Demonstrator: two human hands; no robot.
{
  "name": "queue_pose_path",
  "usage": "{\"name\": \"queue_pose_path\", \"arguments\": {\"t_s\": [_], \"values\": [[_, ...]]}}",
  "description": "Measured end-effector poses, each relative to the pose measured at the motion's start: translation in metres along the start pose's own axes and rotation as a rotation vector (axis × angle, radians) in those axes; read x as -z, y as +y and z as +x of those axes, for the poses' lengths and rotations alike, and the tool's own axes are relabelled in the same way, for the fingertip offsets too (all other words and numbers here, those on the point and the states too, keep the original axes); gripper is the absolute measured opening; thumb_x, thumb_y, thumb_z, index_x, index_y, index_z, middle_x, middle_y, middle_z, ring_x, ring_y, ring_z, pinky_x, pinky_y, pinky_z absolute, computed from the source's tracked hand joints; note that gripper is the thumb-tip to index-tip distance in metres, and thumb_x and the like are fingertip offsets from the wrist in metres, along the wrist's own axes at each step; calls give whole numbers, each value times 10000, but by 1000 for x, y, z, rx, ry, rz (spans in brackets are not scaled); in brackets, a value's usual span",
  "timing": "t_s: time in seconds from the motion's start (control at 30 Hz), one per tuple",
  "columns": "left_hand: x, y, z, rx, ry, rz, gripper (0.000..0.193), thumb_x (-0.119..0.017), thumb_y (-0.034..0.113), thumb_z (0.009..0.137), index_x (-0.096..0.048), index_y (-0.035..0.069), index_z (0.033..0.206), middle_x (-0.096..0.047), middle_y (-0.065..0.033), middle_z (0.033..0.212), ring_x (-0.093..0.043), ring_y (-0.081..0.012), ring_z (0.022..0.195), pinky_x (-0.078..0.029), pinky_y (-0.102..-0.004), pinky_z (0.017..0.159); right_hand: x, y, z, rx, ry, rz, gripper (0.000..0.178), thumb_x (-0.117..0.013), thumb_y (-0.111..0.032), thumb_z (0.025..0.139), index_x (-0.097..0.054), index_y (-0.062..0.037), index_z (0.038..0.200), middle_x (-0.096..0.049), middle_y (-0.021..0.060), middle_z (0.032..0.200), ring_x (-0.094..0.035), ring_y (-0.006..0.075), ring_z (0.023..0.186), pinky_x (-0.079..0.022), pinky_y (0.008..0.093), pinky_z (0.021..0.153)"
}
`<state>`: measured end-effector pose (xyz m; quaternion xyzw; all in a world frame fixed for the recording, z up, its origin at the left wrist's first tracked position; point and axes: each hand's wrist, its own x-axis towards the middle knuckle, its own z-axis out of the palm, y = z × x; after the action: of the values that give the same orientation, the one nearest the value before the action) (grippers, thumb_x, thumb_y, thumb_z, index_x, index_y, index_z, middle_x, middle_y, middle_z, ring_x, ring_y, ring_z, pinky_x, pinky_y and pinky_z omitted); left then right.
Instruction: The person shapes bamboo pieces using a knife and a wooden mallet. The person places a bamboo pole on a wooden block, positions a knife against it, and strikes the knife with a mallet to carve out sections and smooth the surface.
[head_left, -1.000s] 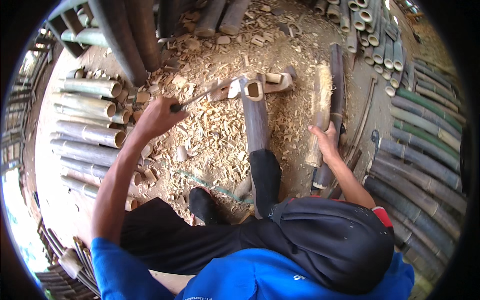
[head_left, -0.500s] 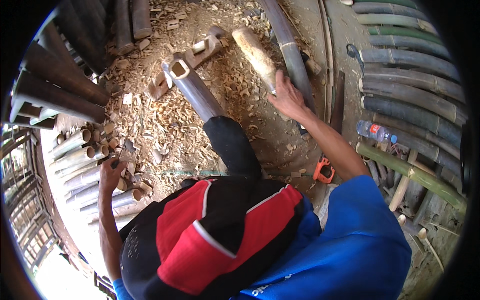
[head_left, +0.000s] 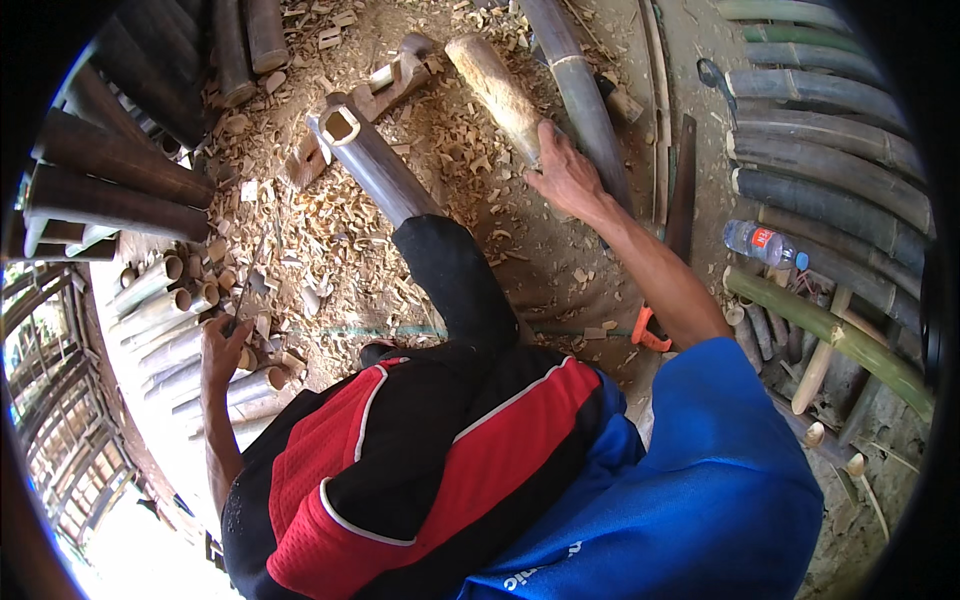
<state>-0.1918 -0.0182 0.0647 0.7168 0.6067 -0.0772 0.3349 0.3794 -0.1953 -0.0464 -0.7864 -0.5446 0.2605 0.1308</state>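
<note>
Plainly enough from where I stand, the person's left hand (head_left: 222, 348) is down beside the short bamboo tubes (head_left: 150, 322), its grip clamped on a thin tool (head_left: 230, 327) with a dark handle. The right hand (head_left: 570, 180) lies over the near end of a pale, rough-surfaced club (head_left: 490, 85); I can't tell whether that grip is closed round it, since the palm is turned from me. Just right of the club, slanting away, is a dark bamboo pole (head_left: 572, 95).

Between the two hands, farther out, lies a dark bamboo piece (head_left: 380, 175) with an angular hole cut near its far end. That end rests at a notched brown wooden block (head_left: 305, 163), and its near end meets the person's black-clad leg (head_left: 455, 270). Pale shavings (head_left: 330, 265) litter the floor all about it, thickest around the block.

Over on the right, a saw (head_left: 682, 190) with an orange handle lies partly hidden behind the forearm. Beyond it sits a clear plastic bottle (head_left: 760, 242) with a blue cap, near a greenish bamboo pole (head_left: 830, 333). Past those, long bamboo lengths (head_left: 835, 155) lie side by side along the edge, while thick dark tubes (head_left: 125, 195) crowd the far left.
</note>
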Motion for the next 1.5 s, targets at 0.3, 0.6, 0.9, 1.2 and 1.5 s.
{"name": "queue_pose_path", "arguments": {"t_s": [0.3,0.6,0.9,1.2,1.5], "values": [[-3,19,-7,-42,80,-45,371,-743,305,814,-644,-50,856,-590,-90,669,-510,-159,621,-428,-358,603,-9,-8,7,-45,-30,-4,797,-689,-205,871,-191,74,1426,-463,422,1282,-580,561,1066,-520,557,887],[15,100,41,-288,321,47,411,-808,317,751,-670,32,1013,-679,-150,793,-664,-288,734,-507,-407,693,20,-32,30,-191,-172,-111,819,-715,-238,788,-255,87,1382,-566,419,1163,-609,517,1084,-515,541,913],[-34,135,83,-360,205,82,293,-714,370,878,-652,96,963,-691,-80,712,-662,-242,593,-537,-390,576,66,-48,41,-482,-254,693,557,-689,-103,688,-513,-25,1211,-610,113,1005,-613,203,926,-524,384,807],[-56,139,110,-366,22,176,245,-639,311,940,-647,66,942,-655,-94,651,-628,-216,552,-517,-402,530,114,-128,89,197,-211,47,767,-831,-273,715,-455,-8,1328,-632,211,1142,-665,300,1050,-567,424,917],[-58,138,129,-332,-10,337,153,-524,142,985,-632,49,933,-594,-91,567,-562,-193,461,-465,-399,432,107,-168,207,1305,-265,-781,374,-791,-131,758,-559,-63,1043,-630,93,830,-653,209,763,-597,338,626]]}}
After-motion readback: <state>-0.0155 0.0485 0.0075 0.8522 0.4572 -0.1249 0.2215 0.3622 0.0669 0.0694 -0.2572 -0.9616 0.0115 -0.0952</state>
